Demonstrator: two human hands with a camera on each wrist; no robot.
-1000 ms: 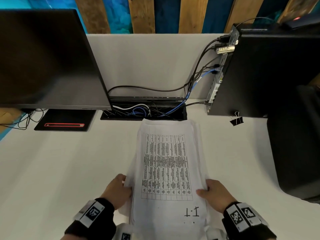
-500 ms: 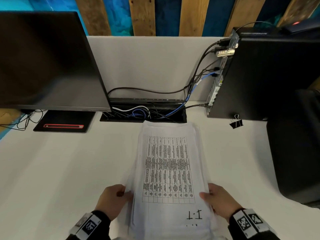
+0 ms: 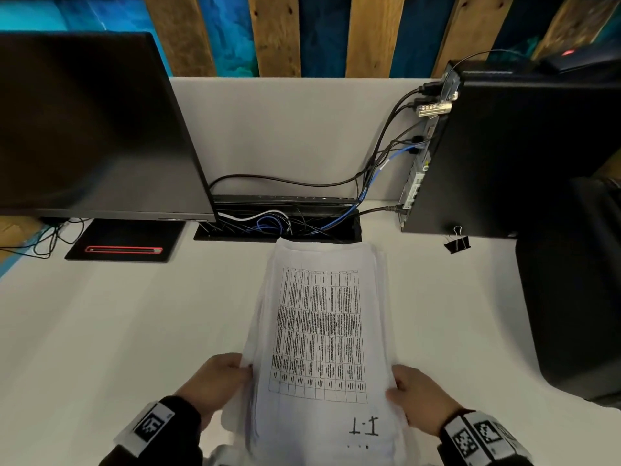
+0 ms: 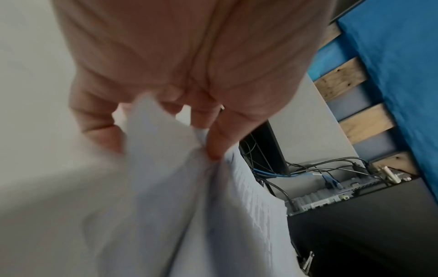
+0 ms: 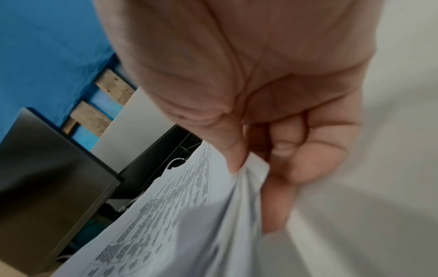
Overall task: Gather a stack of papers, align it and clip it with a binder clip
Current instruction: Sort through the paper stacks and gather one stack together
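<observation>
Centrally, white desk (image 3: 100, 331) (monitor (image 3: 84, 129) left, computer tower (image 3: 524, 156) right).

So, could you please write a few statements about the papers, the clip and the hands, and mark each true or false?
1. Both hands grip the paper stack: left hand, right hand. True.
2. The binder clip is clamped on the stack. False: it lies on the desk, beside the black computer.
3. The top sheet bears a printed table. True.
4. The monitor shows a bright picture. False: it is dark.
</observation>
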